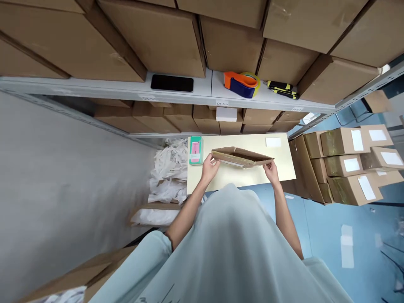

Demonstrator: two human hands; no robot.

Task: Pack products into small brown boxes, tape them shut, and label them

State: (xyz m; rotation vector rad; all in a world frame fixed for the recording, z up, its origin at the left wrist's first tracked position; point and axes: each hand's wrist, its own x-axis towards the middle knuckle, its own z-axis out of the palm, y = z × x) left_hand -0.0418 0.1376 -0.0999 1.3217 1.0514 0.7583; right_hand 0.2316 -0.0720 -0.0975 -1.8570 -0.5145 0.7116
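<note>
A partly flattened cardboard box (243, 157) is held up over the pale yellow table (243, 179). My left hand (210, 168) pinches its left end, and my right hand (271, 171) grips the right end near the corner. Its sides lie folded close together, with a narrow gap along the top. Beside my left hand, a green package with a pink window (195, 150) rests on the table's left end. A white slip of paper (273, 142) lies at the back right of the tabletop.
Above the table, a shelf (202, 90) carries large cartons, a phone (172, 83), an orange and blue tape dispenser (241, 84) and black-yellow cutters (283, 89). Crumpled white paper (170, 168) is heaped at left. Labelled cartons (353, 164) stand stacked at right.
</note>
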